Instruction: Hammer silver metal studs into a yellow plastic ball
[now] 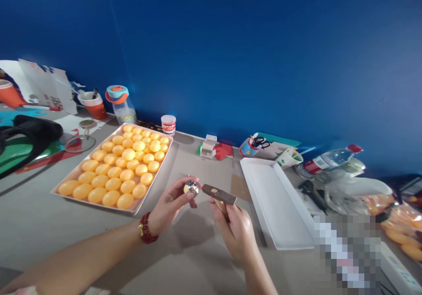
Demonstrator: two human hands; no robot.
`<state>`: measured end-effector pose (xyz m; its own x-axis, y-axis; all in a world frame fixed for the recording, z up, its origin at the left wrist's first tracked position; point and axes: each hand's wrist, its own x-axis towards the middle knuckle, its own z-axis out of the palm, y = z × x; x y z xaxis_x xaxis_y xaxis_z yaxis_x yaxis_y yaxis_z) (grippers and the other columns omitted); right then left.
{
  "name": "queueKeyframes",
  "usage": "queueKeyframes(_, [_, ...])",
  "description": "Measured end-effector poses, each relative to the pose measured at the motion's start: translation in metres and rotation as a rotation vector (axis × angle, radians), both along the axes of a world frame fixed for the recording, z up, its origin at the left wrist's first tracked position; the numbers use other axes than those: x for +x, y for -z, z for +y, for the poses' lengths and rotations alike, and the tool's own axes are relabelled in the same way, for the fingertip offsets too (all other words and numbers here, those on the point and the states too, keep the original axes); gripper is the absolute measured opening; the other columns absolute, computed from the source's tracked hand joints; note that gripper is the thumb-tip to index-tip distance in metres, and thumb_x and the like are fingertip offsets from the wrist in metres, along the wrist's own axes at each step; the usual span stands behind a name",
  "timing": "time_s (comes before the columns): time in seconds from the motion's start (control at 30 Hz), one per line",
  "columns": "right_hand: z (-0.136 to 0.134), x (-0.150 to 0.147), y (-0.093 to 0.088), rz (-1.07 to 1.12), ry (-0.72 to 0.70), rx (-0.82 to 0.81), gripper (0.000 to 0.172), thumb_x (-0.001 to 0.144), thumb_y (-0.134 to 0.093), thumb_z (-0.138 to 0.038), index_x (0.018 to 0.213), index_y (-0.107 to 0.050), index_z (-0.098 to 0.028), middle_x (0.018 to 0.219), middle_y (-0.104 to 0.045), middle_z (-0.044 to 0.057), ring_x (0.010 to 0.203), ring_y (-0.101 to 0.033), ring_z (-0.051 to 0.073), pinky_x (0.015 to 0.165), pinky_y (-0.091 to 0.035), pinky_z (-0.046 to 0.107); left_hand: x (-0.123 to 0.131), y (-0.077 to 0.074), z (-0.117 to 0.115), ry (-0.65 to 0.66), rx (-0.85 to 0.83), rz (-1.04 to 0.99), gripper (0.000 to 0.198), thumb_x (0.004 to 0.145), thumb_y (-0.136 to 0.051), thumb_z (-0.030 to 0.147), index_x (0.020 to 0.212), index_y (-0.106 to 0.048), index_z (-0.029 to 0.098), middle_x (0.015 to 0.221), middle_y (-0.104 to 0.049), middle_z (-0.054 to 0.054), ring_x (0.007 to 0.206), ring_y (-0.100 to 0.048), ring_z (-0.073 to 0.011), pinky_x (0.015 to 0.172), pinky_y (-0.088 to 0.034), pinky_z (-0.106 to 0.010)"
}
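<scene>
Between the fingers of my left hand (168,205) is a small shiny metal ball (191,189), held above the grey table (201,260). My right hand (235,227) grips a hammer (219,194) by its wooden handle, close below the dark metal head. The narrow end of the head points at the ball, with a small gap between them. To the left of my hands, a shallow box (140,198) holds many orange balls (114,172) in rows.
A long white tray (283,202) lies to the right. Along the blue wall stand a clear bottle with a blue lid (120,103), a white-and-red tub (168,125) and a pen cup (249,147) with scissors. A plastic bottle (329,159) and bags are at far right.
</scene>
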<state>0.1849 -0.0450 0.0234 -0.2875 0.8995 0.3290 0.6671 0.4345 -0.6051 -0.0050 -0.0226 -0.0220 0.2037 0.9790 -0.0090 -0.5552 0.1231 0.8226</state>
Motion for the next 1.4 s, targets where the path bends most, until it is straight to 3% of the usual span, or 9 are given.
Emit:
queueKeyframes(0.23, [0.0,-0.005,-0.001,-0.119,-0.043,-0.045,0.028,0.094,-0.041,-0.032,0.095,-0.065,-0.018,0.065,-0.069,0.006,0.056,-0.066,0.018,0.054,-0.046,0.022,0.0,-0.001,0.0,0.001,0.003,0.018,0.03,0.082,-0.068,0.026,0.112,-0.067,0.021,0.101,-0.066,-0.007,0.07,-0.057,-0.013,0.068,-0.048,-0.029])
queueKeyframes(0.6, [0.009,0.008,0.01,-0.121,0.097,0.004,0.024,0.095,-0.041,-0.031,0.094,-0.061,-0.018,0.079,-0.074,0.009,0.065,-0.07,0.021,0.057,-0.049,0.025,-0.004,0.0,0.002,0.103,0.026,-0.074,0.027,0.081,-0.065,0.028,0.107,-0.063,0.018,0.108,-0.062,-0.01,0.076,-0.054,-0.0156,0.069,-0.045,-0.029])
queueKeyframes(0.83, [0.019,0.01,0.013,-0.112,0.185,-0.007,0.021,0.091,-0.047,-0.032,0.1,-0.061,-0.018,0.081,-0.074,0.007,0.067,-0.07,0.021,0.06,-0.048,0.026,-0.004,0.004,0.005,-0.018,-0.046,0.0,0.011,0.088,-0.058,0.028,0.086,-0.053,0.019,0.083,-0.057,-0.001,0.056,-0.045,-0.0074,0.055,-0.034,-0.023])
queueKeyframes(1.0, [0.04,0.004,0.018,-0.15,0.169,-0.118,0.023,0.089,-0.053,-0.031,0.106,-0.062,-0.019,0.086,-0.074,0.006,0.072,-0.069,0.021,0.064,-0.048,0.026,-0.005,0.007,0.005,-0.082,0.027,0.056,0.013,0.086,-0.06,0.029,0.09,-0.056,0.017,0.079,-0.058,-0.001,0.054,-0.044,-0.0069,0.053,-0.033,-0.023])
queueKeyframes(1.1, [0.061,-0.007,0.027,-0.26,0.099,-0.189,0.021,0.089,-0.055,-0.027,0.106,-0.063,-0.018,0.089,-0.073,0.006,0.078,-0.068,0.021,0.067,-0.045,0.025,-0.007,0.005,0.008,-0.158,0.051,0.001,0.016,0.086,-0.06,0.031,0.094,-0.057,0.017,0.08,-0.059,-0.001,0.053,-0.044,-0.0069,0.053,-0.034,-0.023])
queueKeyframes(1.23, [0.089,-0.026,0.044,-0.31,0.023,-0.212,0.014,0.084,-0.059,-0.019,0.095,-0.066,-0.021,0.096,-0.072,0.004,0.087,-0.067,0.019,0.07,-0.043,0.023,-0.012,0.007,0.016,-0.28,0.035,-0.056,0.016,0.089,-0.054,0.031,0.086,-0.055,0.016,0.075,-0.06,0.0,0.043,-0.039,-0.0036,0.047,-0.031,-0.021])
queueKeyframes(1.4, [0.107,-0.043,0.059,-0.392,0.002,-0.247,0.014,0.082,-0.058,-0.019,0.094,-0.066,-0.02,0.095,-0.071,0.006,0.082,-0.065,0.019,0.065,-0.04,0.023,-0.016,0.013,0.021,-0.285,0.018,-0.032,0.022,0.087,-0.052,0.034,0.076,-0.052,0.016,0.063,-0.057,0.003,0.035,-0.029,-0.0015,0.039,-0.024,-0.017])
